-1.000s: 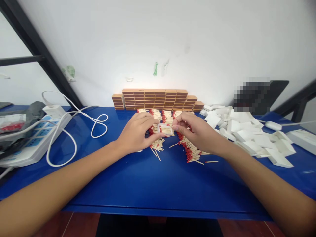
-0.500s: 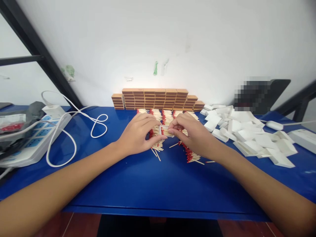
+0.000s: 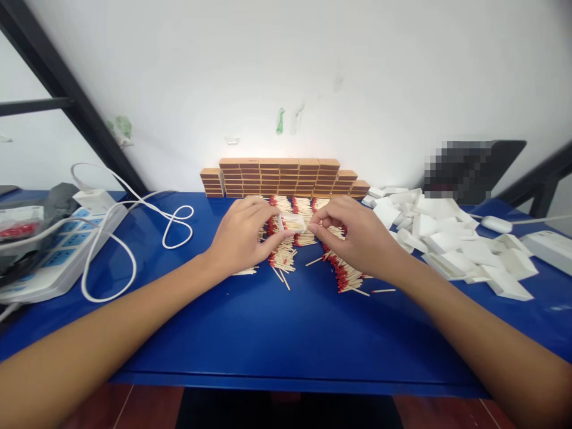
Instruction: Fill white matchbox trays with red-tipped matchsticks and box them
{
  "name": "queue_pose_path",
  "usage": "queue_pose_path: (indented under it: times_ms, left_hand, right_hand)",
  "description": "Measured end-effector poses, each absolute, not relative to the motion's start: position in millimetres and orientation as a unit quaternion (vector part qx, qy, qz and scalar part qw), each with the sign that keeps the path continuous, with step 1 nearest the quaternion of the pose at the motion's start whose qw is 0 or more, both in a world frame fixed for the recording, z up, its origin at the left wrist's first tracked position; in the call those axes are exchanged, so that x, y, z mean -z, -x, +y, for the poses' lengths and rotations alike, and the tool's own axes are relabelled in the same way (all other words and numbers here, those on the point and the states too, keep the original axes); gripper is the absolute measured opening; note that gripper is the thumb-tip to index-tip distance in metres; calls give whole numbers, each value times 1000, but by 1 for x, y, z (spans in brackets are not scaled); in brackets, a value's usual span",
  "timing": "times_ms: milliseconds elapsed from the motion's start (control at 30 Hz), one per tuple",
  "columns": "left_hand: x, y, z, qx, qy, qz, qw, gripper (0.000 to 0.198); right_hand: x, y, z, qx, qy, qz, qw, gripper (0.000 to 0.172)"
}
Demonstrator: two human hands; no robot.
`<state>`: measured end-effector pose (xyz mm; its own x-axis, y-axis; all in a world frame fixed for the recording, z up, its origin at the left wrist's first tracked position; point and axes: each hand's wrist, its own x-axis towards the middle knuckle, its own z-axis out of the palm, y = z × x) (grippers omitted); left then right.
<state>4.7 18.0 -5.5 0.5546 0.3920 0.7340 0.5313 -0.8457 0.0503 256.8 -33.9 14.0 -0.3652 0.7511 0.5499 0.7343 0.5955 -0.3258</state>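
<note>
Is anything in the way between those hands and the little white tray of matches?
Nothing visible does. The left hand and the right hand both pinch the small white cardboard tray of matches directly, above loose red-tipped matchsticks on the blue table.

blue table, red-tipped matches (pale sticks), white trays, brown boxes.

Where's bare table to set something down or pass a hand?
Free: the near strip of table between the forearms, before the matches; a gap between cable and left hand. Crowded: matches and the held tray mid-table, empty trays right, power strip left, boxes along the wall.
</note>
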Motion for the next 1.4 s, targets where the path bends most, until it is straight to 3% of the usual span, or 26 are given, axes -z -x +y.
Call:
queue_pose_path:
  times_ms: [233, 1400]
  left_hand:
    - [7, -2, 23, 396, 866, -296, 72, 37]
    - [6, -4, 19, 372, 882, -275, 87, 36]
  right_hand:
    - [7, -267, -21, -45, 435, -875, 206, 9]
    - [9, -266, -21, -76, 430, -880, 185, 15]
